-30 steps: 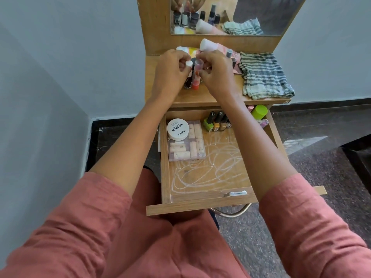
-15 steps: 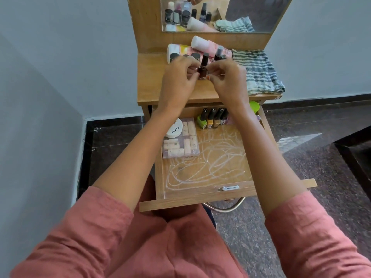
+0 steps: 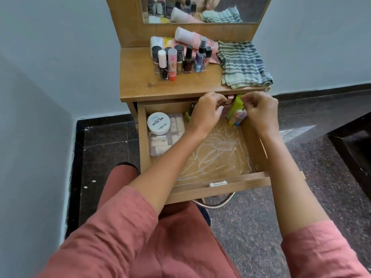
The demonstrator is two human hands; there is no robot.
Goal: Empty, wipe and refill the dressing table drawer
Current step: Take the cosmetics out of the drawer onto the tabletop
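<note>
The wooden drawer point(image 3: 218, 187) is pulled out, and white scribble marks cover its bottom. Both hands reach into its back right corner. My left hand point(image 3: 206, 114) pinches a small rose-capped bottle point(image 3: 229, 100) at the back wall. My right hand point(image 3: 261, 113) has its fingers curled against the top of a green bottle point(image 3: 235, 106), which stands beside some small pink and blue tubes point(image 3: 239, 117). A green nail polish bottle point(image 3: 188, 114) is half hidden behind my left hand. A white round jar point(image 3: 158, 123) lies on a clear box of tubes point(image 3: 167, 140) at the drawer's left.
On the table top point(image 3: 140, 83) stand several nail polish bottles point(image 3: 176, 59), with lying tubes point(image 3: 186, 36) behind them. A striped cloth point(image 3: 243, 66) lies at the right. A mirror point(image 3: 200, 9) rises behind. My lap and a stool ring point(image 3: 212, 204) are under the drawer.
Both hands have come down from the bottles on the table top into the back of the drawer. The camera has tilted, showing the table top bottles uncovered.
</note>
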